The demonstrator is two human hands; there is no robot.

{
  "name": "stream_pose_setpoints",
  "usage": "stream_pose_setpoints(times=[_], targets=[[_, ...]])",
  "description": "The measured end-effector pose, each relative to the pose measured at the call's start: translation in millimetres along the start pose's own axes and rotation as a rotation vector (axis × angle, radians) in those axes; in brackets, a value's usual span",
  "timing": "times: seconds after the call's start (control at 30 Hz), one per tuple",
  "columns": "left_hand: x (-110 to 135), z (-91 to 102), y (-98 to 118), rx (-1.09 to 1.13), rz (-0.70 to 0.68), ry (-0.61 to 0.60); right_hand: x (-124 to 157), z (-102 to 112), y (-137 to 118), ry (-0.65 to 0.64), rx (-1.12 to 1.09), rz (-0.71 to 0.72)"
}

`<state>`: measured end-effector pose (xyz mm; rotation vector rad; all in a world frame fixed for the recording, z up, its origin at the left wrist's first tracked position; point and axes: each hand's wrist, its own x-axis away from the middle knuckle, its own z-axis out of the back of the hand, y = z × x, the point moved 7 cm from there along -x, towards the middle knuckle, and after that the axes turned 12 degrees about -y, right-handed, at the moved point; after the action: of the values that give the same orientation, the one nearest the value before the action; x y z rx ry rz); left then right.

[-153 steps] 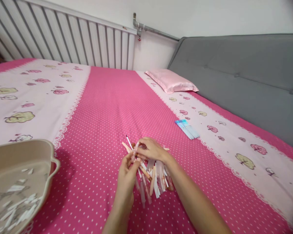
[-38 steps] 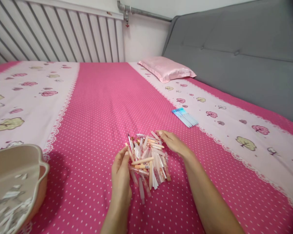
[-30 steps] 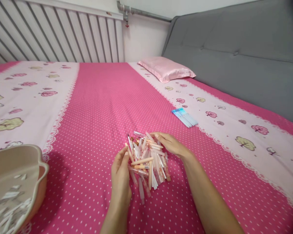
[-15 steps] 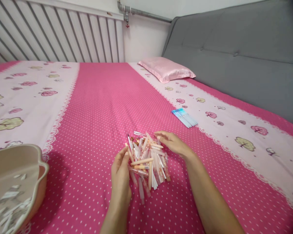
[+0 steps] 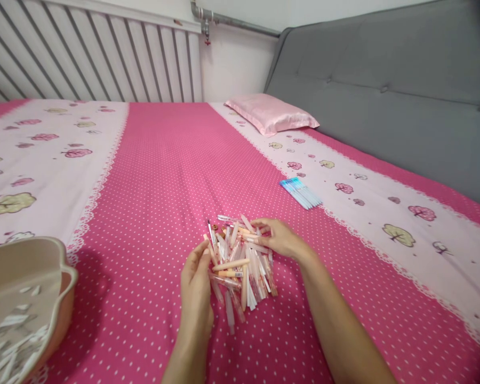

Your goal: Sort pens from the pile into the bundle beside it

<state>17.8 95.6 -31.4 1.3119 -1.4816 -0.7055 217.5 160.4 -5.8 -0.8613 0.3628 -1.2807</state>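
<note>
A pile of pens and pen parts (image 5: 240, 250) is set on the pink dotted middle of the bed (image 5: 164, 160), well apart from the far edge along the radiator (image 5: 156, 58); the bed's near edge is out of view. The step in hand is judged to be sorting through this pile. At its left side the left hand (image 5: 197, 269) is placed, thumb and forefinger drawn close by some pen ends; whether one is pinched cannot be told. At its far right side the right hand (image 5: 278, 237) is held with fingers and thumb parted, and nothing is seen gripped. For the next move, a light pinch on a single piece would be called for, since the pieces are crossed and easily dragged. No one direction is shared: a peach pen (image 5: 232, 264) is laid nearly parallel to the far edge, while a dark-tipped pen (image 5: 210, 233) is pointed, tip first, toward that edge. Nearer the headboard (image 5: 376, 80), blue pens (image 5: 301, 193) are lined up side by side, long axes slanted, their brighter blue ends turned toward the far edge.
</note>
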Motion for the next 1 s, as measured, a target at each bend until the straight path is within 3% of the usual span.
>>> stream_pose_setpoints(times=[0.5,0.73,1.0], targets=[[0.2,0.2,-0.4,0.0,0.015,-0.005,2.4,-2.1,-7.6,-0.024,0.147,-0.001],[-0.9,1.8,-2.4,-0.001,0.01,-0.013,-0.8,-2.3,-3.9,0.033,0.163,-0.015],[-1.1,0.9,-2.5,0.004,0.021,-0.011,4.8,9.8,6.2,0.082,0.008,-0.119]])
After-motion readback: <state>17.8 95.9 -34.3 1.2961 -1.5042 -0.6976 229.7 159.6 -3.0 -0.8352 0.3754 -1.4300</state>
